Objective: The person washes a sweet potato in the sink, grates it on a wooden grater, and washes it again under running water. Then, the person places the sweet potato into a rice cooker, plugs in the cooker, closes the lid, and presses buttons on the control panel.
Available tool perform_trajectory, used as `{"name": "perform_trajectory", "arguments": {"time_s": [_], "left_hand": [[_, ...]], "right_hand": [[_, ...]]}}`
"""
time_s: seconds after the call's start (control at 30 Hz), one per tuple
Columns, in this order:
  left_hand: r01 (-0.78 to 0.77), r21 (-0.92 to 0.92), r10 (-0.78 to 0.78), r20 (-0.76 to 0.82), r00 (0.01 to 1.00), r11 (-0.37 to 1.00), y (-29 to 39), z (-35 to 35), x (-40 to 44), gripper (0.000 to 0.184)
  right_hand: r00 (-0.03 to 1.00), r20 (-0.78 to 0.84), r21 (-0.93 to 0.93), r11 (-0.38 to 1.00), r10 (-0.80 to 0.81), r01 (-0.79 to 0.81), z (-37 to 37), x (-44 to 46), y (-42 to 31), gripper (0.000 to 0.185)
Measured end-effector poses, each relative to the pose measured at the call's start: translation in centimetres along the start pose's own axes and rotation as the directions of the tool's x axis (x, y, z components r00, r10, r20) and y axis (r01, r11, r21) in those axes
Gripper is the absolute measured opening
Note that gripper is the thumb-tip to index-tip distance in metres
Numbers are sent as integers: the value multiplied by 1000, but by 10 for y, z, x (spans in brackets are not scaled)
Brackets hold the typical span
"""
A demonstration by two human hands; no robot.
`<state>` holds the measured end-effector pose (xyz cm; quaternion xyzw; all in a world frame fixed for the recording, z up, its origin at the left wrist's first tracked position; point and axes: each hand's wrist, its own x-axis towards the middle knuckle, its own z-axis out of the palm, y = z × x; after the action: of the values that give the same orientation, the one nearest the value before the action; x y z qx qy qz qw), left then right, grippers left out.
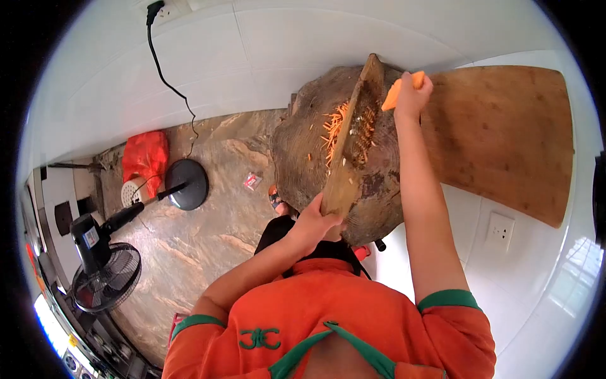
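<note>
Orange carrot (392, 96) fills the right hand's grip (413, 101); the left hand's grip (312, 227) clasps the wooden grater (344, 183), best held steady.

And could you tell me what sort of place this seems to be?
Probably a kitchen or food-preparation room, given the wooden grater, orange shreds and stump-like wooden block.

The person wears a short-sleeved orange-red shirt (303, 306) with green sleeve bands (448, 299), green trim (366, 347) along the open neckline and a curly green emblem (259, 339) on the left chest, above black legwear (273, 235).
</note>
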<state>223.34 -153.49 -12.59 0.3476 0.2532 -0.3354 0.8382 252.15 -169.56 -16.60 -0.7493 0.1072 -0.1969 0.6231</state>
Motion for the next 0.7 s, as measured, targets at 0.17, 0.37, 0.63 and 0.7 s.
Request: {"name": "perform_trajectory", "arguments": {"time_s": [0.17,0.37,0.63,0.7], "left_hand": [[-352,721,475,35,879,597,-7,-22,-19,70],[13,980,748,144,648,-200,14,-30,-34,68],[223,898,732,144,666,-379,22,-43,-23,66],[140,955,673,77,736,-262,23,-39,-26,65]], "right_hand": [[952,-31,293,913,305,-284,-55,-33,-12,40],[897,-68,374,845,437,-383,-118,-80,1,36],[879,-103,419,821,466,-387,-146,-113,-16,16],[897,-63,439,819,438,-369,-149,-112,-22,18]]}}
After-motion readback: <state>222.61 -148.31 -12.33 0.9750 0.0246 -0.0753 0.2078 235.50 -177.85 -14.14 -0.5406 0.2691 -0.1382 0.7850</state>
